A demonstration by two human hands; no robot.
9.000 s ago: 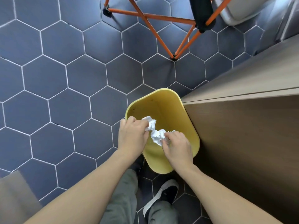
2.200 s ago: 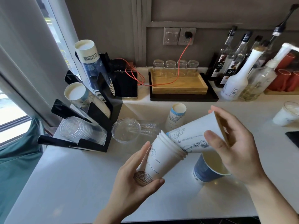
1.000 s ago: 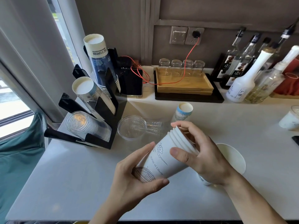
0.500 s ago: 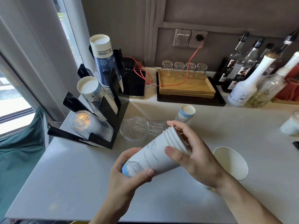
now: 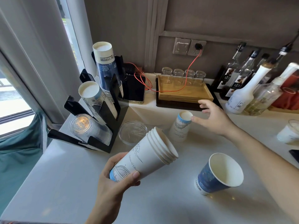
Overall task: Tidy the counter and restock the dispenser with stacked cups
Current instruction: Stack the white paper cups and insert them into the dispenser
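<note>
My left hand (image 5: pixel 113 183) grips the base of a tilted stack of white paper cups (image 5: pixel 145 154), rims pointing up and right. My right hand (image 5: pixel 213 118) is spread open beside an upside-down white cup (image 5: pixel 181 128) with a blue band, its thumb at the cup's base. A dark blue cup (image 5: pixel 216 175) stands upright on the white counter (image 5: pixel 64 183) at front right. A stack of clear plastic cups (image 5: pixel 131 132) lies on its side behind the held stack. The black dispenser rack (image 5: pixel 103 117) at left holds a tall blue stack, a white stack and clear cups.
A wooden tray (image 5: pixel 184 92) with several glasses sits at the back under a red cable (image 5: pixel 189 68). Syrup bottles (image 5: pixel 241 92) crowd the back right. Another white cup (image 5: pixel 289 135) stands at the right edge. A window and curtain (image 5: pixel 37 54) border the left side.
My right hand has let go of the stack's rim and moved back to the upside-down cup. The left hand now holds the stack alone, near its base.
</note>
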